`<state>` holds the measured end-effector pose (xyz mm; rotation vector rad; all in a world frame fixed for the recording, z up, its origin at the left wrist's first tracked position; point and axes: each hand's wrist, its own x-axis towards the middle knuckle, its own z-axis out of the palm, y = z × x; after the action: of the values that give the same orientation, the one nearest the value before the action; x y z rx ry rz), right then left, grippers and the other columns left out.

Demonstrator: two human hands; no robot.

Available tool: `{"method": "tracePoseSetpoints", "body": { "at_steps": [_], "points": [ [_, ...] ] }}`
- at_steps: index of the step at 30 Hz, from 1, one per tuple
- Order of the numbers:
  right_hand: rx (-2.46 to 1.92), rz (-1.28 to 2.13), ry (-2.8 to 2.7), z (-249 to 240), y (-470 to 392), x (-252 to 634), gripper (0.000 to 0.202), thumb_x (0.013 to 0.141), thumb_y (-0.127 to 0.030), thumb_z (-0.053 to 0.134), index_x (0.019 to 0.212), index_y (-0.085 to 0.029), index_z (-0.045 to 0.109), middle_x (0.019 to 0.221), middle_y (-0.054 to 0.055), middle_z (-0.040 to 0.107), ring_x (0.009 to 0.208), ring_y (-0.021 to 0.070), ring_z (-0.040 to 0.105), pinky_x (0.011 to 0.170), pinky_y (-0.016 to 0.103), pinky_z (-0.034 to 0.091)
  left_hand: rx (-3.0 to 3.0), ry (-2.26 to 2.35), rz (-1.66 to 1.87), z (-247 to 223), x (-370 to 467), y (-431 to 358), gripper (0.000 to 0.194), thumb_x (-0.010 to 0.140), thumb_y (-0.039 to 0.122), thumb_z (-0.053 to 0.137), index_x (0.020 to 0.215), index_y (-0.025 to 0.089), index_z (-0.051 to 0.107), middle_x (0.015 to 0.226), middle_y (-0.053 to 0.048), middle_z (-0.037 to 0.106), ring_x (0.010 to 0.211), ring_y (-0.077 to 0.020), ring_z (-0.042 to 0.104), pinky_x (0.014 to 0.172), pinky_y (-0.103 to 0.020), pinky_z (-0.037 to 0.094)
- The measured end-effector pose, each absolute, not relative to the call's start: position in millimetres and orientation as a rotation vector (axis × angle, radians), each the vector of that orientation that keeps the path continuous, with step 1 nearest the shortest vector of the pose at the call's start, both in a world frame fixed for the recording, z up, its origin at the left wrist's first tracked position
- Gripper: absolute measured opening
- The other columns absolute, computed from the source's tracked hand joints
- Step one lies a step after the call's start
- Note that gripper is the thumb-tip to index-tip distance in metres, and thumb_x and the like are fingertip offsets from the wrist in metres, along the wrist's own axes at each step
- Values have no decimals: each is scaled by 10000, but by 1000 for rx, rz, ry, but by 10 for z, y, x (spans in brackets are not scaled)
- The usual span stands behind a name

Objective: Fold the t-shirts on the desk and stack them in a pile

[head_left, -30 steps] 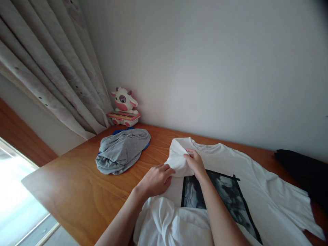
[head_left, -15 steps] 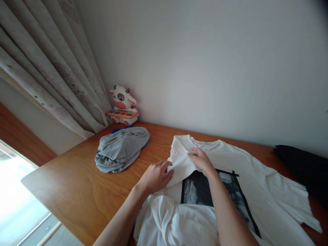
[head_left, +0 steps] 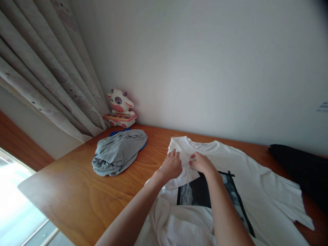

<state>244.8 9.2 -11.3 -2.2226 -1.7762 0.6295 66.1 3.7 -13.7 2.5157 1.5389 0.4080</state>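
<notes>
A white T-shirt (head_left: 246,177) with a dark framed print lies on the wooden table, its collar toward the wall and one sleeve spread to the right. Its left sleeve is folded inward over the front. My left hand (head_left: 173,166) rests on that folded part, fingers bent and pointing away from me; whether they grip cloth is hidden. Just to the right, my right hand (head_left: 201,162) pinches the white cloth near the fold, above the print. Bunched white fabric (head_left: 184,222) covers the lower part of the shirt, beneath my forearms.
A grey garment (head_left: 119,152) with blue cloth under it lies on the table (head_left: 77,191) at the left. Behind it stands a cow toy with a keyboard (head_left: 120,109). Black cloth (head_left: 299,164) lies at the right. A curtain hangs at the left, beside the wall.
My left hand has moved forward and right, from the sleeve's near edge onto the folded cloth. My right hand stays near the same spot. The view has shifted slightly.
</notes>
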Motion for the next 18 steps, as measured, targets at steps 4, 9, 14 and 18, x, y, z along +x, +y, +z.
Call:
{"method": "tracePoseSetpoints", "body": {
  "at_steps": [4, 9, 14, 18],
  "points": [
    [-2202, 652, -1799, -79, 72, 2498, 348, 904, -366, 610, 1208, -205, 663, 1214, 157, 735, 1135, 306, 685, 899, 369, 477, 2315, 1807, 324, -265, 985, 369, 546, 956, 235, 421, 1463, 37, 468, 1569, -303, 420, 1496, -400, 363, 1170, -604, 336],
    [-2102, 664, -1852, -77, 28, 2461, 369, 928, -367, 598, 1244, -186, 654, 1146, 152, 753, 1108, 291, 695, 915, 365, 483, 2290, 1973, 403, -373, 1087, 461, 604, 1009, 362, 363, 1543, 86, 418, 1661, -227, 297, 1562, -364, 219, 1221, -689, 147],
    [-1997, 579, -1877, -89, -120, 2342, 447, 916, -319, 626, 1329, -149, 619, 1282, 206, 670, 1183, 312, 653, 956, 395, 481, 2406, 1928, 341, -402, 1023, 582, 640, 1009, 442, 387, 1546, 98, 430, 1657, -216, 314, 1545, -387, 255, 1194, -723, 186],
    [-1876, 554, -1897, -34, -314, 2661, 363, 895, -418, 682, 1226, -271, 692, 1151, 58, 738, 1044, 202, 704, 886, 274, 509, 2498, 1890, 375, -441, 977, 682, 629, 1008, 483, 409, 1525, 130, 464, 1638, -223, 356, 1526, -408, 291, 1171, -741, 213]
  ]
}}
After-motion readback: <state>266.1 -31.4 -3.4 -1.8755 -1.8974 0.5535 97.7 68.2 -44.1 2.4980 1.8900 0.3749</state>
